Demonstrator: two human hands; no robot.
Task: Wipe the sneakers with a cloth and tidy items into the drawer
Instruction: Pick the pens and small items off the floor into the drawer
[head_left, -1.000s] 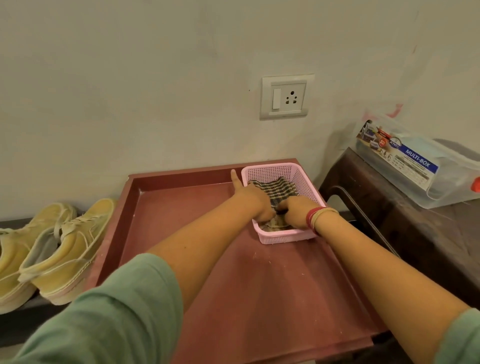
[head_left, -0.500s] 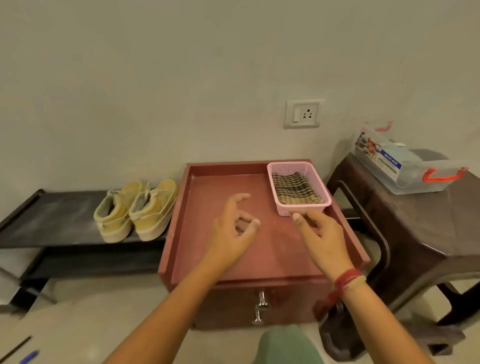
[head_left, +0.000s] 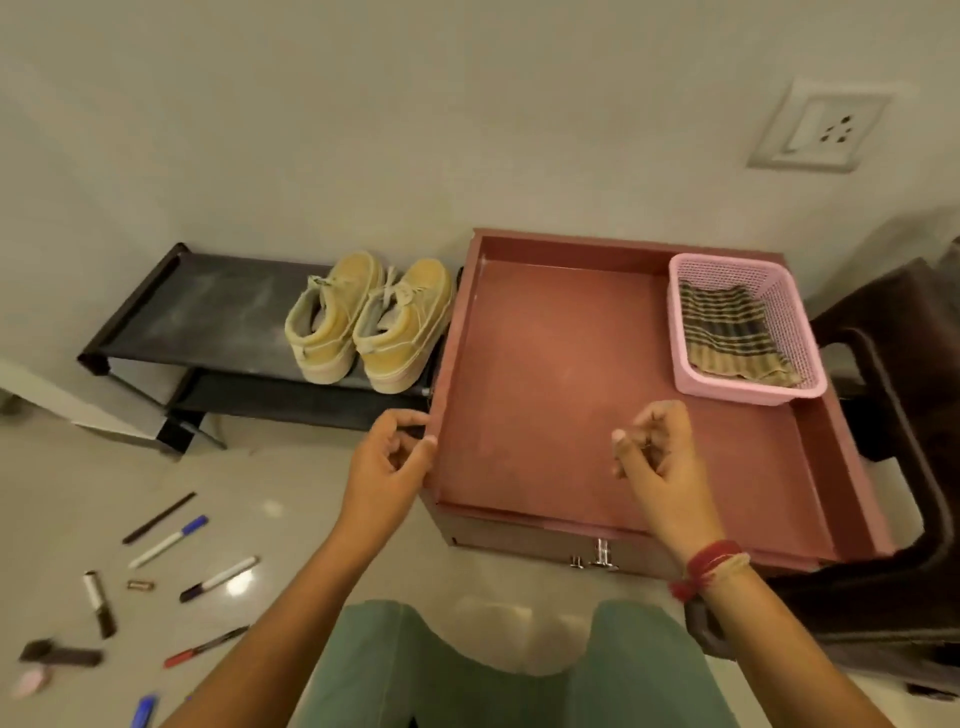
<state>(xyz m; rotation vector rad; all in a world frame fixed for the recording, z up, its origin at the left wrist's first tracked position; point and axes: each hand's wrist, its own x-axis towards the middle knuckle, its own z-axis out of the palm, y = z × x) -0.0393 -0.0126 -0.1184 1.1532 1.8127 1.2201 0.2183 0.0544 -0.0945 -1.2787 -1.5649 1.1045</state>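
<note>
A pair of yellow sneakers (head_left: 369, 322) stands on the black shoe rack (head_left: 208, 312) at the left. The checked cloth (head_left: 727, 332) lies folded in the pink basket (head_left: 691, 374), at the far right corner of the red rimmed cabinet top (head_left: 545, 374). Below its front edge is the drawer with a metal handle (head_left: 597, 556). My left hand (head_left: 387, 457) hovers by the top's front left corner, fingers loosely curled, holding nothing. Above the red surface, my right hand (head_left: 657, 457) is loosely curled and empty too.
Several pens and markers (head_left: 171, 540), a small dark tube (head_left: 98, 603) and other small items lie scattered on the floor at lower left. A dark brown stool (head_left: 893, 415) stands against the cabinet's right side. A wall socket (head_left: 821, 130) is above.
Both hands left the cloth in the basket and drew back toward me. My view pulled back and swung left, bringing the floor items into sight.
</note>
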